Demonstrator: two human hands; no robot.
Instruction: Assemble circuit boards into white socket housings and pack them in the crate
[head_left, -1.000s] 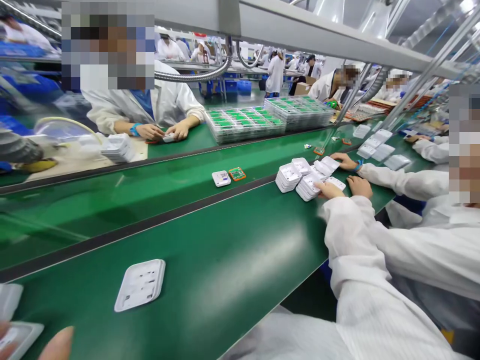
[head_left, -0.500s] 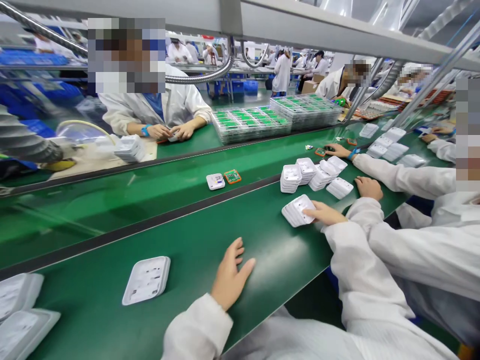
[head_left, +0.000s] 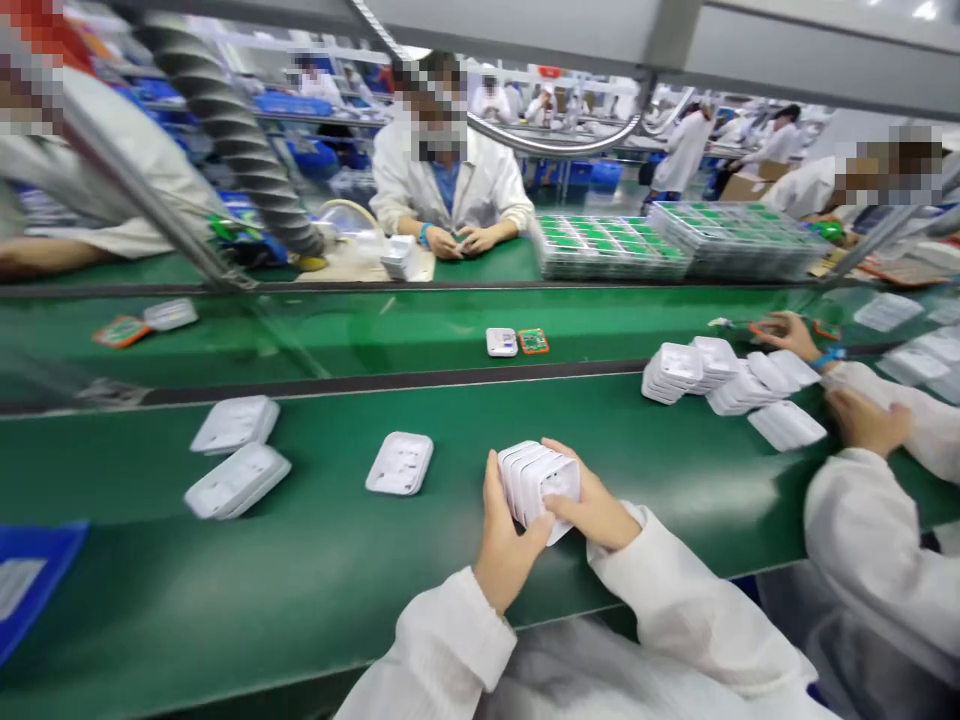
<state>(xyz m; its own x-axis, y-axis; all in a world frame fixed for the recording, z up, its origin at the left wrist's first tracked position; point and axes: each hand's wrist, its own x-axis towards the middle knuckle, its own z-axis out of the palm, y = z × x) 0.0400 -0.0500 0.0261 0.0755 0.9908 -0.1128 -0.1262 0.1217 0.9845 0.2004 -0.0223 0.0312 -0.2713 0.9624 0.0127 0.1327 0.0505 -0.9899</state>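
Note:
Between my two hands is a tilted stack of white plastic housings, just above the green worktop. My left hand closes on the stack's left side, thumb at the lower front. From the right, my right hand grips it, its thumb across the front housing. A single white housing lies flat to the left of my hands. Farther left, two small piles of housings rest close together on the worktop.
Stacked housings stand right, near a co-worker's hands. On the green conveyor lie a white housing and an orange-edged circuit board. Trays of green boards sit behind. A blue folder lies front left.
My right hand has brought the stack of housings from the right to in front of me. My left hand, open and empty before, now grips it too. The view has turned left.

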